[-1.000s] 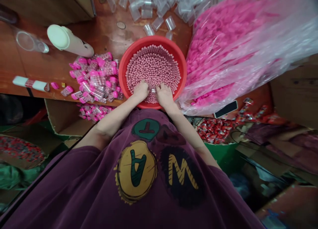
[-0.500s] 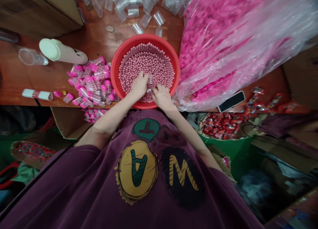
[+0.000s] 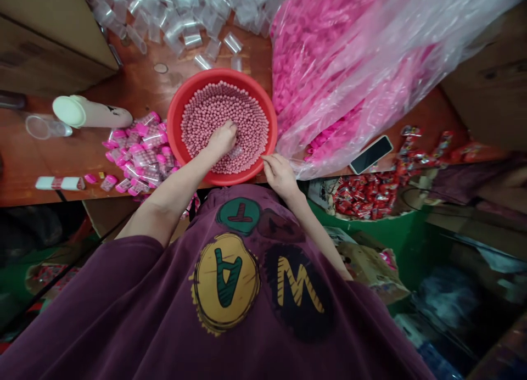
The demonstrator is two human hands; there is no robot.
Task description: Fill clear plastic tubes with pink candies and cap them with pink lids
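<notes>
A red bowl (image 3: pixel 175 144) full of small pink beads (image 3: pixel 206 108) stands at the table's front edge. My left hand (image 3: pixel 223 137) is inside it, fingers curled down over the beads; whatever lies in them is hidden. Just below those fingers a clear plastic tube (image 3: pixel 235 151) rests among the beads, partly seen. At the bowl's right rim is my right hand (image 3: pixel 280 174), its fingertips drawn together by the edge; I cannot make out anything between them. Left of the bowl lies a heap of filled tubes with pink caps (image 3: pixel 140 155).
Empty clear tubes (image 3: pixel 193 37) are scattered behind the bowl. A large clear bag of pink caps (image 3: pixel 321 67) bulges on the right, beside a phone (image 3: pixel 371 155). A white bottle (image 3: pixel 93 113) lies at left. Red wrapped pieces (image 3: pixel 364 196) fill a box below the edge.
My right hand has left the beads and moved right to the bowl's rim. My left hand stays in the bowl, its fingers more curled. The whole view has shifted and turned slightly.
</notes>
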